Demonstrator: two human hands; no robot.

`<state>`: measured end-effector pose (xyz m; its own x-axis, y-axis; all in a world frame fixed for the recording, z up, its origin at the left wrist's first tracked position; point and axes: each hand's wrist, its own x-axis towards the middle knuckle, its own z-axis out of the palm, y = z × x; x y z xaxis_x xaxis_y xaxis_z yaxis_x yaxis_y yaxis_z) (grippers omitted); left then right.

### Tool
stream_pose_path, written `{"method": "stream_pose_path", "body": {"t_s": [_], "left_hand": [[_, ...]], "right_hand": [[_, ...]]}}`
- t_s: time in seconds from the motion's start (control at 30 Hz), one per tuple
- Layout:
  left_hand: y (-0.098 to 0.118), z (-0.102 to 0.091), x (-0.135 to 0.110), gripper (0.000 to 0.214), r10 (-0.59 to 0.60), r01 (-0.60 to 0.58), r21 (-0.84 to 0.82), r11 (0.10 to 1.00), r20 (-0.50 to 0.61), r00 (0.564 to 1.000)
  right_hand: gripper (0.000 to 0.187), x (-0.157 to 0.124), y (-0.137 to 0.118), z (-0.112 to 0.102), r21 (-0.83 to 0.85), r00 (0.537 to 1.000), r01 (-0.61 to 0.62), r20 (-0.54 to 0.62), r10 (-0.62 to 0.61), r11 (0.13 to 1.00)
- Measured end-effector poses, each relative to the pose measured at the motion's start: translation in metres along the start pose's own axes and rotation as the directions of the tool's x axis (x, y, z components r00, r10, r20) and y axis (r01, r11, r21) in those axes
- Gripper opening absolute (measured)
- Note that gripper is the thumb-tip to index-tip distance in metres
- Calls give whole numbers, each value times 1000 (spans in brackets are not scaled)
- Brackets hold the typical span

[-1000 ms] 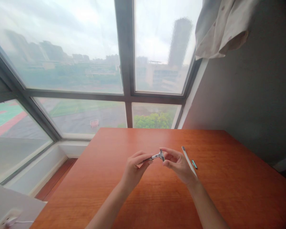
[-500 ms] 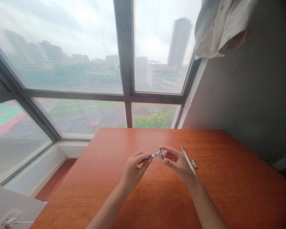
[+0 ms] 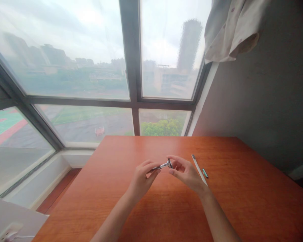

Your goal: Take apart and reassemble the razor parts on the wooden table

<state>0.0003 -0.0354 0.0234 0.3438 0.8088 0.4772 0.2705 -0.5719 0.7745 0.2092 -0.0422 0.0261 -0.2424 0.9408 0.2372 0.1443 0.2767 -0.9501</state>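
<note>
My left hand (image 3: 141,178) pinches the handle of a silver and black razor (image 3: 164,165) between thumb and fingers. The razor is held over the table, its head pointing right. At that head my right hand (image 3: 188,173) is curled, forefinger at the upper end and thumb by the lower end, gripping it between them. To the right of this hand lies a slim white stick with a dark grey tip (image 3: 197,165), partly hidden by the wrist. Beside it rests a small green and black bar (image 3: 205,173), like a razor cartridge.
The reddish-brown wooden table (image 3: 91,201) reaches to a large window with grey frames (image 3: 135,84). A pale cloth (image 3: 229,37) hangs at the upper right, before a grey wall (image 3: 262,90). A socket with a white plug (image 3: 11,235) shows at lower left.
My right hand has moved slightly left, its fingertips closer about the razor head. The razor has shifted a little, while my left hand keeps its hold on the handle.
</note>
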Motion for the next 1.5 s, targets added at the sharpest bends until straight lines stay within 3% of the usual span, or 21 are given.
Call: {"method": "stream_pose_path", "body": {"t_s": [0.23, 0.37, 0.47, 0.57, 0.7, 0.87, 1.23, 1.37, 1.43, 1.5], "left_hand": [[3, 0, 1, 20, -46, 46, -8, 999, 4, 999], [0, 1, 2, 21, -165, 149, -145, 978, -106, 981], [-4, 3, 2, 26, -362, 291, -366, 884, -139, 922], [-6, 7, 1, 34, -515, 399, -533, 746, -82, 853], [-7, 14, -1, 40, -551, 437, -671, 600, 50, 833], [-6, 20, -3, 45, -574, 472, -718, 511, 124, 810], [-5, 22, -4, 39, -563, 479, -702, 528, 134, 816], [-7, 22, -4, 39, -584, 517, -579, 631, 84, 807], [-10, 23, -4, 39, -582, 523, -496, 693, 43, 812], [-13, 24, -5, 36, -561, 510, -432, 744, 13, 828]], "right_hand": [[42, 2, 5, -1, -19, 999, -2, -46, 1, 1000], [37, 4, 3, 1, -73, 993, -19, -115, 10, 997], [29, 4, 3, 7, -200, 988, -42, -154, 10, 979], [25, 4, 3, 18, -277, 990, -34, -139, -5, 960], [23, 4, 2, 33, -297, 991, 3, -126, -42, 955], [20, 4, 2, 41, -315, 983, 35, -160, -89, 949], [20, 4, 3, 44, -216, 996, 4, -88, -23, 976], [20, 6, 6, 31, -230, 995, -67, -92, 47, 971], [19, 7, 10, 15, -378, 974, -165, -206, 91, 911], [18, 7, 16, -7, -578, 938, -306, -319, 135, 757]]}}
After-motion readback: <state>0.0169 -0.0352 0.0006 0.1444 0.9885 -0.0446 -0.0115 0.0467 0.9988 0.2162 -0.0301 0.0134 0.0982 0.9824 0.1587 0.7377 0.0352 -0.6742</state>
